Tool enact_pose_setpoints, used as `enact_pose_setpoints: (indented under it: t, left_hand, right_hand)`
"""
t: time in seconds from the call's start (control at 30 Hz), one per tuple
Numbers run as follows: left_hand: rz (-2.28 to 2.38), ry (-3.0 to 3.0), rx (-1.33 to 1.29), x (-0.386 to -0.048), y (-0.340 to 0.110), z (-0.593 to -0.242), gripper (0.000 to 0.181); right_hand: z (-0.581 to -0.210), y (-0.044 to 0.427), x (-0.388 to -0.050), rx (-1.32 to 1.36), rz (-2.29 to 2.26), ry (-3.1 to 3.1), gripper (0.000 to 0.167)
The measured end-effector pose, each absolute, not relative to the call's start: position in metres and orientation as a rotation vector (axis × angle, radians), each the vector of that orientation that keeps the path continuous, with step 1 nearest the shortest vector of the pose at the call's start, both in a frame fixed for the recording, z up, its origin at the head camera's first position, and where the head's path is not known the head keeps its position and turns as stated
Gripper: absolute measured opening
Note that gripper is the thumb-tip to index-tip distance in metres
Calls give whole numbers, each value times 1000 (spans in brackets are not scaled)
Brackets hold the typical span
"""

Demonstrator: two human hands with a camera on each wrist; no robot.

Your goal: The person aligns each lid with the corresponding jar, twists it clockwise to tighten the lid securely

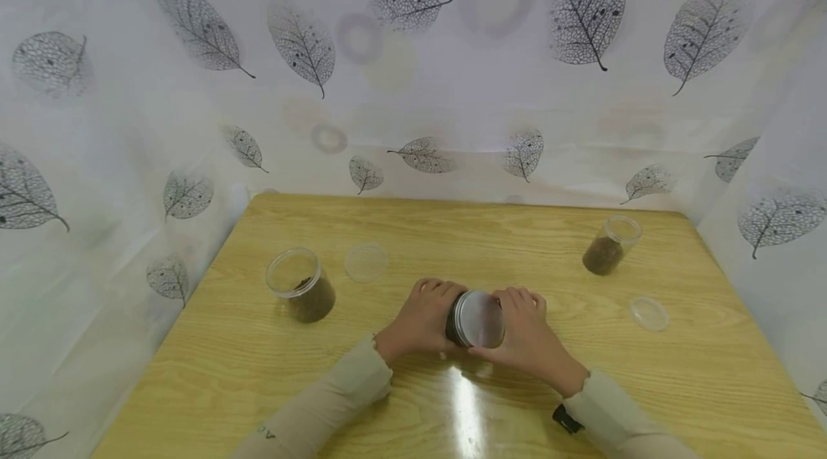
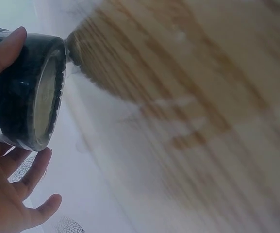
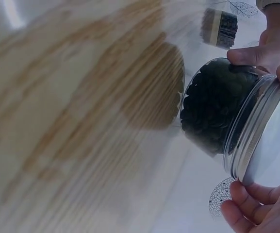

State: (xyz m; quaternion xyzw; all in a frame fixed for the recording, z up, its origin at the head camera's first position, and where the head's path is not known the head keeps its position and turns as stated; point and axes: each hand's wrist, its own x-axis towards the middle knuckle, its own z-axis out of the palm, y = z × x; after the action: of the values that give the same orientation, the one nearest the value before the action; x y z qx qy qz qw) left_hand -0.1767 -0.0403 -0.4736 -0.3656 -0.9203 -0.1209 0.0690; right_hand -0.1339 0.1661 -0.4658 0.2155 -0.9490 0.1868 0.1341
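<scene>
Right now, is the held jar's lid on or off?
On: the silver lid visibly caps the jar; whether it's screwed tight, I cannot tell.

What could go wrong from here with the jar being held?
If the lid came loose, dark contents could spill, since the jar looks tilted between the left hand and right hand. The open jar on the left might also tip if the left sleeve swung into it.

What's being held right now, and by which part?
A jar: the left hand grips its body, and the right hand grips the rim of its silver lid.
</scene>
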Motion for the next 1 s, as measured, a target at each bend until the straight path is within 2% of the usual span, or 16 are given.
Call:
enact_pose_setpoints:
  t: [0.13, 0.27, 0.5, 1.0]
  left_hand:
    - [-380, -2766, -1104, -177, -40, -474, 87]
    - [-381, -2776, -1112, -177, -40, -472, 86]
    - [-361, -2818, -1120, -177, -40, -470, 84]
    - [-370, -2809, -1124, -176, -39, -467, 84]
  right_hand:
    - [-464, 168, -134, 662, 499, -2785, 96]
    - [-460, 174, -137, 810, 442, -2750, 110]
    - [-456, 183, -146, 992, 349, -2639, 99]
    - [-445, 182, -148, 1010, 364, -2705, 96]
